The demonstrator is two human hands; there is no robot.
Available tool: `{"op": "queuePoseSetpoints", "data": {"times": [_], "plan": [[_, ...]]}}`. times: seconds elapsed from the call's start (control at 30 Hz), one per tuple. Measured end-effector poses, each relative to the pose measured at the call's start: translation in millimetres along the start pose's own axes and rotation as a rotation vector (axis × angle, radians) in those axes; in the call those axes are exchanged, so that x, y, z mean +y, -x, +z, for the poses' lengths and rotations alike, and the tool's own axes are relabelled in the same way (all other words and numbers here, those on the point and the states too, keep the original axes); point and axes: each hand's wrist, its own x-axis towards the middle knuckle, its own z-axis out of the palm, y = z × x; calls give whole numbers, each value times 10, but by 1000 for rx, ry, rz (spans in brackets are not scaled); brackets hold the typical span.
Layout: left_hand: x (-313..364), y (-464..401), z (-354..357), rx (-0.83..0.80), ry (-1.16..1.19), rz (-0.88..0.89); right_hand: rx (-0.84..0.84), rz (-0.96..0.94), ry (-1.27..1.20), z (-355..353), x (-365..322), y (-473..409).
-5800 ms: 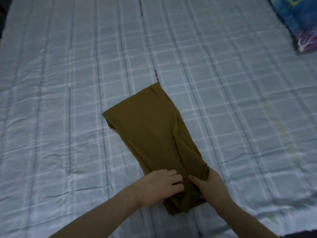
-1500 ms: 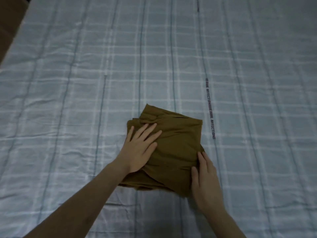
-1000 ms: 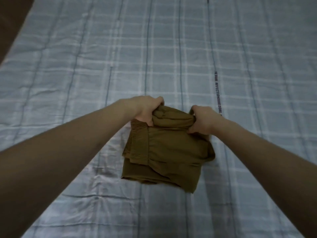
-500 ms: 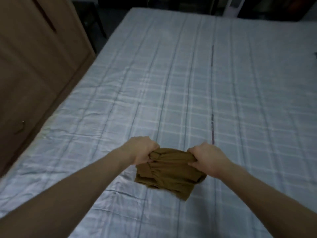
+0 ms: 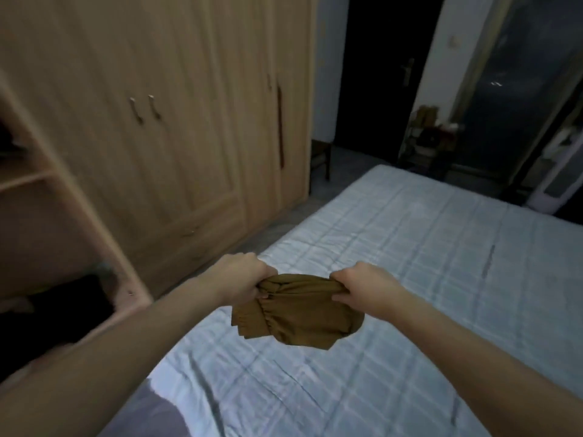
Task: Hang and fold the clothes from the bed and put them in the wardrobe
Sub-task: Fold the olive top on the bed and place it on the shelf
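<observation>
In the head view I see both arms stretched forward over the near edge of the bed. My left hand grips the left top edge of the folded brown garment, with the fingers curled tight around the cloth. My right hand pinches the right top edge in the same manner, thumb under and fingers over. The garment hangs between the two hands in the air, above the light checked sheet and not touching it; its lower part sags down in a rounded shape. On the left stands the wooden wardrobe. Its doors with small handles are closed, but the nearest section at the far left is open, and there I see a shelf and something dark below.
</observation>
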Motion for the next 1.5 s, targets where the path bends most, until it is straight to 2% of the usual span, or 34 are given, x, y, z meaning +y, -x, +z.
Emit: {"op": "queuePoseSetpoints", "data": {"times": [0.17, 0.3, 0.5, 0.67, 0.77, 0.97, 1.2, 1.37, 1.5], "plan": [[-822, 1175, -364, 58, -9, -266, 123, -232, 84, -595, -1164, -709], [-1408, 2224, -507, 62, -38, -447, 154, -425, 67, -899, -2290, -1160], [-2242, 3877, -424, 93, 44, -688, 147, -651, 109, -1300, -4112, -1603], [-2788, 4955, -376, 112, 56, -813, 107, -754, 29, -1419, -5417, -1905], [-3095, 5372, -358, 138, 72, -868, 143, -768, 34, -1438, -5971, -2150], [-3749, 5672, -347, 167, 70, -908, 222, -803, 104, -1621, -6572, -2687], [-4773, 5462, -272, 126, 43, -932, 243, -845, 150, -1718, -6838, -3668], [-5667, 5122, -290, 131, 44, -947, 173, -842, 81, -1900, -6951, -4624], [-6456, 4881, -244, 29, 192, -905, 34, -843, 69, -2044, -7094, -5365]]}}
